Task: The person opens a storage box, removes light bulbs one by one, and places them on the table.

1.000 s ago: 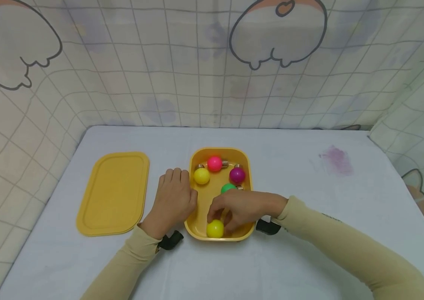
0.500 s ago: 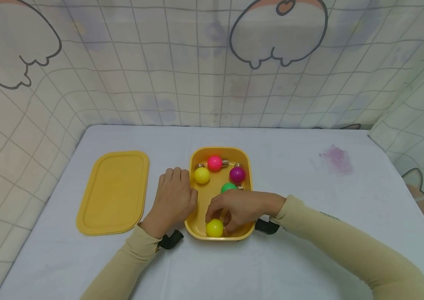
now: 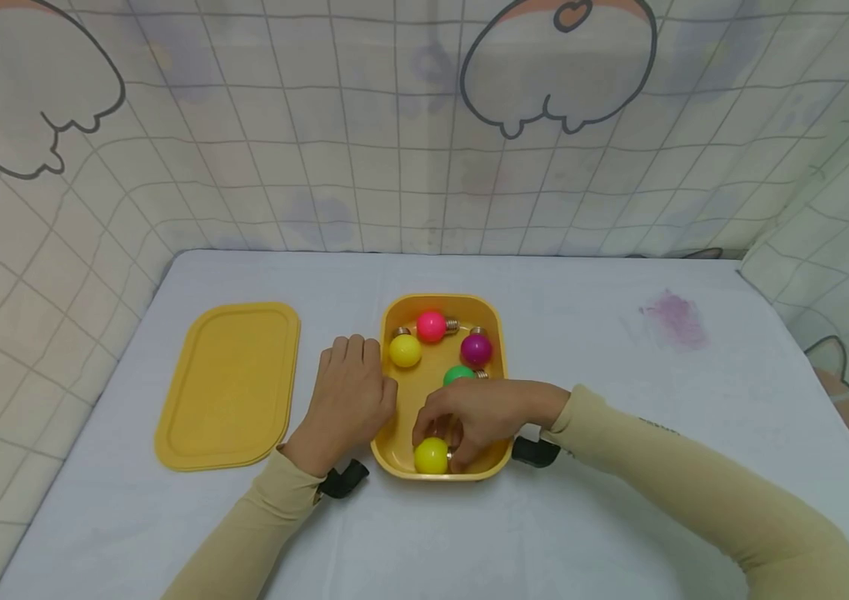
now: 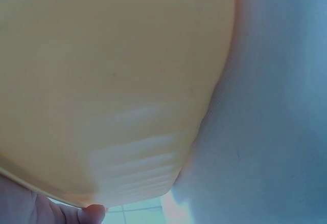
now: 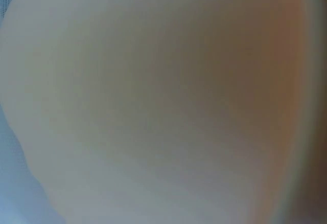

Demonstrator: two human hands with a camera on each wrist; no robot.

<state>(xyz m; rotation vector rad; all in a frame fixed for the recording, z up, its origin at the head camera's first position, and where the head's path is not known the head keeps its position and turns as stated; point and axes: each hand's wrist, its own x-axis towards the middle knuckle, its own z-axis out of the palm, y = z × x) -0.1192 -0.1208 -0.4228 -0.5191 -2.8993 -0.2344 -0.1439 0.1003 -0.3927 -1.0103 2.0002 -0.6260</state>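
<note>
A yellow plastic box (image 3: 417, 408) holds several toy light bulbs. My left hand (image 3: 349, 396) is at its left side, with the thumb over the rim and the other fingers outside; in the left wrist view, fingertips (image 4: 92, 215) show at the rim beside the outer wall. My right hand (image 3: 476, 421) reaches inside the near end, its fingers and thumb around a yellow light bulb (image 3: 431, 456). That bulb's metal base is mostly hidden by the thumb. Beyond the right hand lies a green bulb (image 3: 458, 374), partly covered. The right wrist view shows a blurred, close box wall.
Farther up in the box lie a pink bulb (image 3: 431, 326), a second yellow bulb (image 3: 405, 351) and a purple bulb (image 3: 476, 350). A flat yellow lid (image 3: 229, 387) lies left of the box on the white tablecloth (image 3: 589, 317), which has a purple stain (image 3: 675, 321).
The right hand has shifted only slightly at the yellow bulb, and a bit of the bulb's base now shows. The left hand stays in place.
</note>
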